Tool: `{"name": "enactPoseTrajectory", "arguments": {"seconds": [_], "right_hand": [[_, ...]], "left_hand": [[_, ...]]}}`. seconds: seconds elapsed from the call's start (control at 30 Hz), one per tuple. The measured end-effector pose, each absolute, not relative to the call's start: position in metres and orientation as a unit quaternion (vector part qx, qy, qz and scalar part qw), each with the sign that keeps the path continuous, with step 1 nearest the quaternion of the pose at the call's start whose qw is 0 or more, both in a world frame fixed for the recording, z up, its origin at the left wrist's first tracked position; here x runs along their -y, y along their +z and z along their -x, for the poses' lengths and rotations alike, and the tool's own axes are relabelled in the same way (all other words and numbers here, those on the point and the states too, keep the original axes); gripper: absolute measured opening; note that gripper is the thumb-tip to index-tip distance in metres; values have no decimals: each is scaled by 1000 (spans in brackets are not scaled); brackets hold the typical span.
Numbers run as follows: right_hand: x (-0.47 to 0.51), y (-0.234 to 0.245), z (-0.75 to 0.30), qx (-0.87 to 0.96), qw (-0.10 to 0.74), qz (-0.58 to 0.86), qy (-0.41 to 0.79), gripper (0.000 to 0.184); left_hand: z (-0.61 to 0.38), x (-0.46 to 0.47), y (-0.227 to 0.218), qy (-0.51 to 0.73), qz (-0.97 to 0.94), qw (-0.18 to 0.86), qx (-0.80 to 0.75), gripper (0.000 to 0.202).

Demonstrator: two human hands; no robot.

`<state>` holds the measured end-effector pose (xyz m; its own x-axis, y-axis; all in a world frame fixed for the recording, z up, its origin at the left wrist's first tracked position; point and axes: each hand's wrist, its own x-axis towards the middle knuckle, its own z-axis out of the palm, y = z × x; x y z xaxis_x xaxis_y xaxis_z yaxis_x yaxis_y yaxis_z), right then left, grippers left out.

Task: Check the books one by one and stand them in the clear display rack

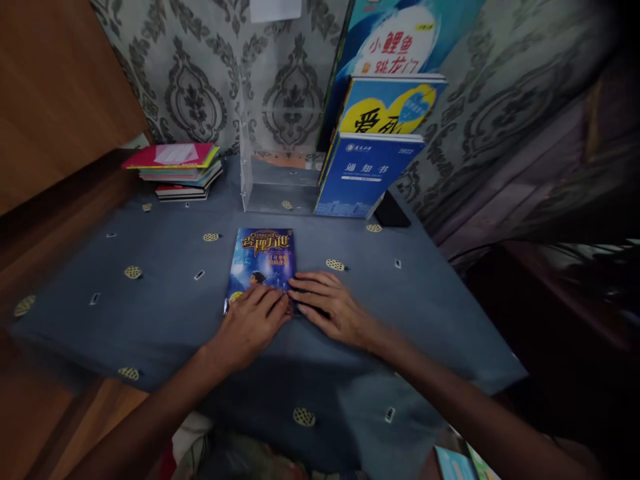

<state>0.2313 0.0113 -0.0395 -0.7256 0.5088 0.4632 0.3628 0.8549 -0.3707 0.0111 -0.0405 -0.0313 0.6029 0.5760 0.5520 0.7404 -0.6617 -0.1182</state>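
A blue-purple paperback book (265, 257) with gold Chinese lettering lies closed, cover up, on the cloth-covered table. Across the lower part of its cover rests my left hand (256, 320), fingers laid out over it and hiding the bottom edge. My right hand (336, 305) lies along the book's lower right edge, its fingers stretched toward the cover and their tips touching it. Neither hand is wrapped round the book. What is under my left palm stays hidden.
Behind the book stands a clear acrylic rack (280, 193) holding upright books, the front one a blue booklet (365, 177). A dark flat object (393, 210) lies beside it. At the back left is a stack of books (183, 170). A patterned curtain (195, 87) hangs behind.
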Motion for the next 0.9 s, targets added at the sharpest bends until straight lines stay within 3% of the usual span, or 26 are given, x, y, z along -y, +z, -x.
{"name": "enactPoseTrajectory", "arguments": {"seconds": [0.37, 0.67, 0.9], "right_hand": [[-10, -36, -229, 892, 321, 265, 175, 31], [-7, -39, -230, 908, 296, 268, 124, 30], [-2, -36, -228, 909, 278, 290, 109, 28]], "left_hand": [[-10, 45, -24, -212, 862, 107, 447, 32], [-3, 53, -29, -252, 869, 56, 421, 28], [4, 9, -20, -158, 874, 8, 460, 32]]}}
